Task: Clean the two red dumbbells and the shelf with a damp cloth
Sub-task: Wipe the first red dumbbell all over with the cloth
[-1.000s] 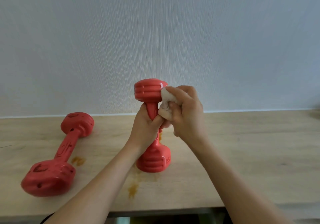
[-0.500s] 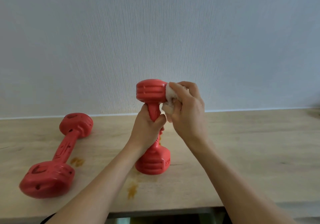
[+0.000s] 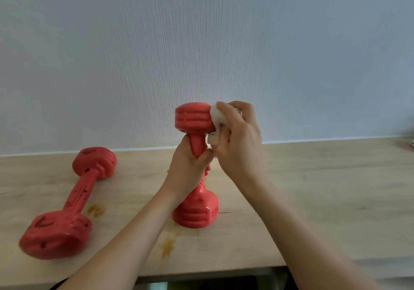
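One red dumbbell (image 3: 193, 119) stands upright on the light wooden shelf (image 3: 324, 189). My left hand (image 3: 187, 168) grips its handle just under the top head. My right hand (image 3: 240, 137) holds a bunched white cloth (image 3: 216, 117) and presses it against the right side of that top head. A second red dumbbell (image 3: 67, 202) lies on its side at the left, with dark smudges on its handle and heads.
Orange-brown stains mark the shelf: one (image 3: 96, 210) beside the lying dumbbell, another (image 3: 168, 247) in front of the upright one. A pale textured wall (image 3: 201, 43) rises right behind the shelf. The shelf's front edge runs along the bottom.
My right hand has slid the cloth up from the handle's neck to the side of the top head. The left hand keeps its grip on the handle.
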The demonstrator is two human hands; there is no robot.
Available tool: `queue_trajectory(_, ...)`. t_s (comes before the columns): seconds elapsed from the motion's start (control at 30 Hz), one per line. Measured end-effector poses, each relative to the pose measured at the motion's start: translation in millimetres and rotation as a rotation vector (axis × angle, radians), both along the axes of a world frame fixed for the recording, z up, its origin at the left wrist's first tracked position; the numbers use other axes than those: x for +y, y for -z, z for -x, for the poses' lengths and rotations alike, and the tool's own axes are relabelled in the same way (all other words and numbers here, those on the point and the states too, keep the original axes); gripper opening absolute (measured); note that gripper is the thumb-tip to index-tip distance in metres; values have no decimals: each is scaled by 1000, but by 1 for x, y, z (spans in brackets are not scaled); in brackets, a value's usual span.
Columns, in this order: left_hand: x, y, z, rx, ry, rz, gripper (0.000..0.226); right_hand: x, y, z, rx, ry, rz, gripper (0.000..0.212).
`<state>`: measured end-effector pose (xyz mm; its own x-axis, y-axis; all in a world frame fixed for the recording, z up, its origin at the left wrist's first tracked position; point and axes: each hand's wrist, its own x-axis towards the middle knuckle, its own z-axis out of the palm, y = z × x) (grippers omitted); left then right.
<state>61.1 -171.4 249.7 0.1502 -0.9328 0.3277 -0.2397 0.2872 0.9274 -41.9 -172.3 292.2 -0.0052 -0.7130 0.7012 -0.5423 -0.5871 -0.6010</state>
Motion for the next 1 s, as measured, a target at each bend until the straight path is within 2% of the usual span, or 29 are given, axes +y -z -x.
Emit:
queue_trajectory(0.07, 1, -2, 2, -20, 17, -5, 19, -9, -3, 8, -121, -27, -117, 43)
queue_trajectory(0.2, 2, -6, 3, -23, 43, -26, 23, -32, 4, 17, -227, -83, -305, 45)
queue_trajectory(0.3, 5, -6, 3, -5, 48, -7, 24, -37, 8, 16, -294, -128, -359, 40)
queue_trajectory(0.37, 4, -5, 1, -14, 21, -7, 22, -26, 8, 13, -233, -57, -247, 39)
queue_trajectory(0.47, -1, -2, -1, 17, 5, -6, 15, -2, 11, -1, -50, -11, 65, 38)
queue_trajectory(0.5, -2, -1, -1, 23, 11, -7, 13, 2, 10, -3, -8, -3, 94, 41)
queue_trajectory(0.53, -2, 0, 0, 25, 24, -8, 14, -5, 11, -2, -14, 3, 69, 43)
queue_trajectory(0.6, 0, -2, 2, 19, 49, -10, 20, -19, 8, 7, -143, -39, -116, 43)
queue_trajectory(0.7, 3, -4, 3, 28, 103, -22, 19, -33, 8, 25, -329, -241, -354, 41)
queue_trajectory(0.83, 4, -4, -2, 25, 200, -62, 14, -34, 12, 38, -524, -453, -505, 42)
queue_trajectory(1.0, 4, -11, -9, 50, 366, -155, 13, -33, 16, 45, -685, -461, -567, 29)
